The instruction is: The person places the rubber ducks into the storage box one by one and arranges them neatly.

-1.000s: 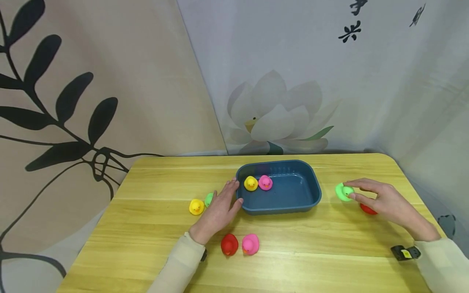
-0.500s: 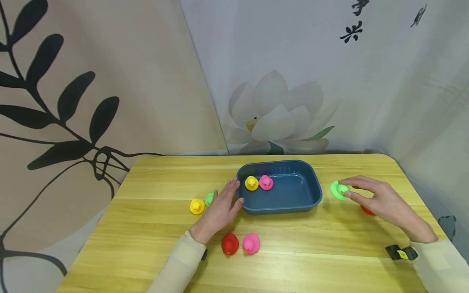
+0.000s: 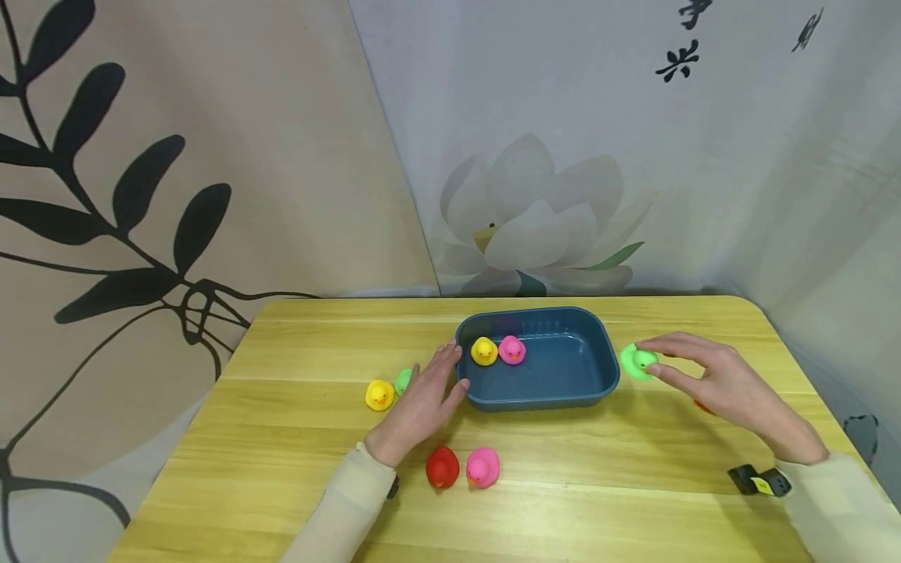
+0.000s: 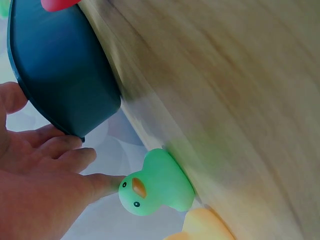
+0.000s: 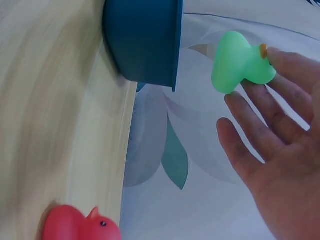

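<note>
A printed curtain (image 3: 281,156) fills the back and both sides of the scene. Before it stands the wooden bench (image 3: 598,485), which carries everything else. Toward its far edge, near the middle, sits a blue tray (image 3: 542,405).

The right hand (image 3: 732,387) is off to the tray's right, its grip narrow: thumb and fingertips pinch the green duck (image 3: 633,364), and the right wrist view shows it well clear of the wood, just beside the tray's right wall. The left hand (image 3: 418,403) lies at the opposite end, its fingers extended and holding nothing, the tips touching the tray near a corner.

Smallest are the other ducks. A yellow duck (image 3: 484,352) and a pink duck (image 3: 512,350) sit side by side in the left half of the tray. On the bench, a second yellow duck (image 3: 380,396) and a second green duck (image 4: 170,185) stand by the left hand; whether its nearest finger touches the green one I cannot tell. A red duck (image 3: 443,468) and a second pink duck (image 3: 483,468) are in front, and a second red duck (image 5: 80,225) is mostly hidden below the right hand.

The step in hand looks like bringing the green duck to the tray. The next move probably calls for clearing the right rim, lowering into the bare right half, then loosening the pinch while the left hand steadies the tray.
</note>
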Motion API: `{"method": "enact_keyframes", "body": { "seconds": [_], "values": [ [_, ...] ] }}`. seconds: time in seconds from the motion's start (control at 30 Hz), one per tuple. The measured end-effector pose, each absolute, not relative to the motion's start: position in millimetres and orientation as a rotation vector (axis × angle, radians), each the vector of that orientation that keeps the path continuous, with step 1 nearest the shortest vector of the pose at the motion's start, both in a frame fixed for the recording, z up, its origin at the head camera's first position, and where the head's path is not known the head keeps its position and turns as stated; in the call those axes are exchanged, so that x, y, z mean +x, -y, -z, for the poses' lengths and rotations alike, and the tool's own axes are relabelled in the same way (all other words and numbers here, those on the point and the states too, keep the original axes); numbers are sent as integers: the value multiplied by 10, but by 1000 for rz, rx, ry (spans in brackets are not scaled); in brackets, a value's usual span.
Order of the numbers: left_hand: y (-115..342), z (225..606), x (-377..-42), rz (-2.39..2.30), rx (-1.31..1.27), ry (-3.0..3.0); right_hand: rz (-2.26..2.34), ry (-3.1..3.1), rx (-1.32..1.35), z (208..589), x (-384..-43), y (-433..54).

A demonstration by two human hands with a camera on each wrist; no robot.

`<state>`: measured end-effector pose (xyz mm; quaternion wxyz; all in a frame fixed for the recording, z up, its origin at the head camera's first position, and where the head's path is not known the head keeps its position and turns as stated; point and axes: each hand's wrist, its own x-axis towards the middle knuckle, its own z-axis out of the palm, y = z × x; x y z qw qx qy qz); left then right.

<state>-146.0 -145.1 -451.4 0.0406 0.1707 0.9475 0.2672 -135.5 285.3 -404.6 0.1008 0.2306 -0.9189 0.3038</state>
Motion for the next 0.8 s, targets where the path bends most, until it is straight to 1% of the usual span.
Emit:
{"method": "enact_keyframes", "body": {
  "seconds": [0.8],
  "values": [
    [1452, 4514, -1454, -841, 531, -2904, -1015, 2714, 699, 3963, -1450, -2549]
  ]
}}
